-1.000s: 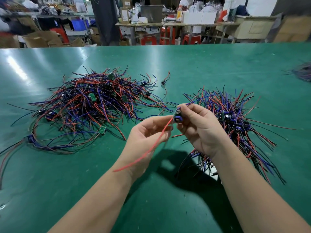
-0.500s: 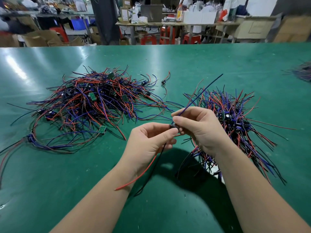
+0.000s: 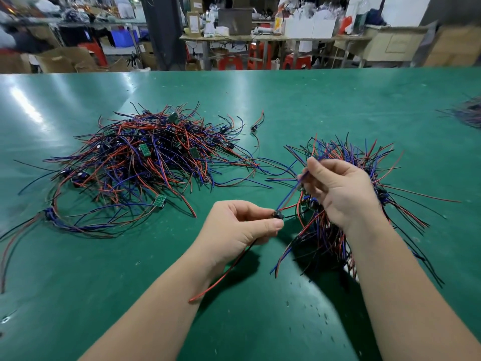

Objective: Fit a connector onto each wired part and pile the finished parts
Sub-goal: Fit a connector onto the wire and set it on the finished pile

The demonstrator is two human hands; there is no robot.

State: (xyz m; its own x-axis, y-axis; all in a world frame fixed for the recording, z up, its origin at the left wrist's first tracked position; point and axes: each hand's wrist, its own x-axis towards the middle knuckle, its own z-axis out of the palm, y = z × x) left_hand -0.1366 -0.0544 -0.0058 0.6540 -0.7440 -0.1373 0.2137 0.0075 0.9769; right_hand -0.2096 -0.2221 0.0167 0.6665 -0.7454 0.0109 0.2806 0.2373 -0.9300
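left hand (image 3: 239,227) hovers low over the green table (image 3: 286,100), thumb and forefinger pinching one small black part (image 3: 279,214); its red wire (image 3: 223,270) trails past the wrist. right hand (image 3: 338,191) sits higher, curled fingers pinching the part's blue wire (image 3: 291,194). two heaps flank them: big heap (image 3: 135,162) left, smaller heap (image 3: 364,157) under the right hand. one stray part (image 3: 256,126) lies beyond.
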